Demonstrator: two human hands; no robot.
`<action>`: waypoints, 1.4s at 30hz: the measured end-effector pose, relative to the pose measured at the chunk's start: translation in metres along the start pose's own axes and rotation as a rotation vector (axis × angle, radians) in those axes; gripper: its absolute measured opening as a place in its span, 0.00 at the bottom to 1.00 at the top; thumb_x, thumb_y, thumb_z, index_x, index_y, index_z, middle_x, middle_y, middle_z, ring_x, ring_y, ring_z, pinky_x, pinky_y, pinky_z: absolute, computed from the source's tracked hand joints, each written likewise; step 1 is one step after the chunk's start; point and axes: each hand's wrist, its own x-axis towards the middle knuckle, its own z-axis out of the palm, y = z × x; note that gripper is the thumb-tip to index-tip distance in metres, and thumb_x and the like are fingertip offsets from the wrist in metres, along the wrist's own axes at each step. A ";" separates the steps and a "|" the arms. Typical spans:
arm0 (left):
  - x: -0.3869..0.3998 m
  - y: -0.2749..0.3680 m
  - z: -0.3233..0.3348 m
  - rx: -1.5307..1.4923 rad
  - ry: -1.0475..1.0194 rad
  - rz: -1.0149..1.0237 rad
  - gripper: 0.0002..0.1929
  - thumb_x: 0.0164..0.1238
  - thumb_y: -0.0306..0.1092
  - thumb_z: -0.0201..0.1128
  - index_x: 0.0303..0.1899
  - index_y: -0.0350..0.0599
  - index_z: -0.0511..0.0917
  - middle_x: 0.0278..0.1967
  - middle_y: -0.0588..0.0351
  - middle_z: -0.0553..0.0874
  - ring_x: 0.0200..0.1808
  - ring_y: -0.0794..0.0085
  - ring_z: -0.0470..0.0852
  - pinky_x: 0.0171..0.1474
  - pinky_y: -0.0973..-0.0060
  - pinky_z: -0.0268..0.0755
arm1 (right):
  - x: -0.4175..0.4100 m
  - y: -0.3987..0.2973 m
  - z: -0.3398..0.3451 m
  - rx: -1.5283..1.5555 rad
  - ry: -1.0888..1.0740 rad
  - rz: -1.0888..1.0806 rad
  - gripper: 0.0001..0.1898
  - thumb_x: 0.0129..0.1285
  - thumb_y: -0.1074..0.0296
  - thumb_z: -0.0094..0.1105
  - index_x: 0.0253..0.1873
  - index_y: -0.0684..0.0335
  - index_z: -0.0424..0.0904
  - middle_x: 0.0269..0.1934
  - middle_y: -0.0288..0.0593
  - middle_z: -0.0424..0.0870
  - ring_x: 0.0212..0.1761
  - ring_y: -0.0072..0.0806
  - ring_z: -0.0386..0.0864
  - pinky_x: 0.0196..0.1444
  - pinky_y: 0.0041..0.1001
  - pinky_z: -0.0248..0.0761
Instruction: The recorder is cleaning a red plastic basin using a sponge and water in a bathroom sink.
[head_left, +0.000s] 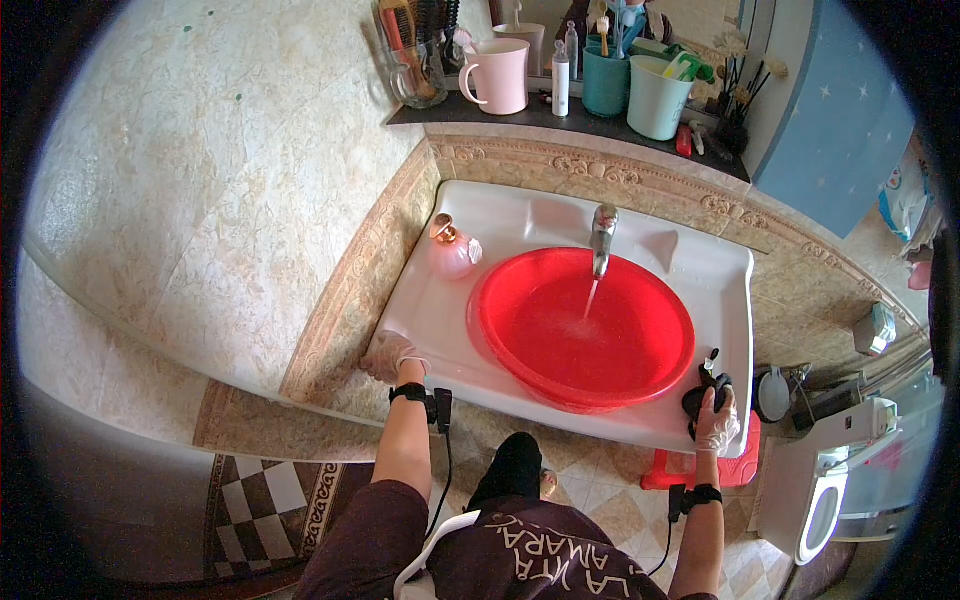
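A red plastic basin (622, 375) sits in the white ceramic washbasin (442, 322). Water streams into it from the chrome faucet (603, 236). My left hand (394, 357), in a clear thin glove, is at the washbasin's front left corner. It appears to hold no object, and its fingertips are hard to make out. My right hand (718, 424), gloved the same way, grips a bunched black item (703, 401), perhaps fabric, on the right rim. A small white tag shows on that item. Left of the basin stands a pink dispenser bottle (451, 255) with a gold-coloured pump.
A dark shelf (547, 124) behind the washbasin carries a pink mug (501, 79), a teal cup (604, 82) and a pale green cup (657, 101). Below the right rim is a red plastic stool (739, 469). A toilet (821, 510) stands farther right.
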 end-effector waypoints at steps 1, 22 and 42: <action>0.002 0.000 0.002 0.004 0.008 -0.004 0.34 0.59 0.54 0.50 0.57 0.33 0.56 0.48 0.40 0.73 0.46 0.55 0.79 0.46 0.63 0.74 | 0.000 0.000 0.000 0.009 0.005 -0.003 0.23 0.58 0.49 0.56 0.52 0.59 0.74 0.43 0.53 0.80 0.41 0.50 0.78 0.42 0.41 0.70; 0.019 -0.005 0.022 0.034 0.050 0.012 0.33 0.59 0.53 0.50 0.57 0.32 0.57 0.49 0.39 0.73 0.47 0.54 0.78 0.46 0.63 0.74 | 0.001 0.001 -0.001 -0.004 -0.030 0.013 0.24 0.58 0.47 0.55 0.51 0.59 0.75 0.41 0.55 0.80 0.39 0.50 0.79 0.41 0.42 0.71; 0.027 -0.011 0.030 0.001 0.040 0.059 0.31 0.59 0.51 0.52 0.53 0.31 0.61 0.46 0.39 0.74 0.46 0.53 0.79 0.47 0.64 0.75 | 0.000 -0.005 -0.007 -0.024 -0.022 0.015 0.23 0.58 0.48 0.54 0.51 0.58 0.75 0.41 0.55 0.80 0.38 0.51 0.79 0.40 0.43 0.71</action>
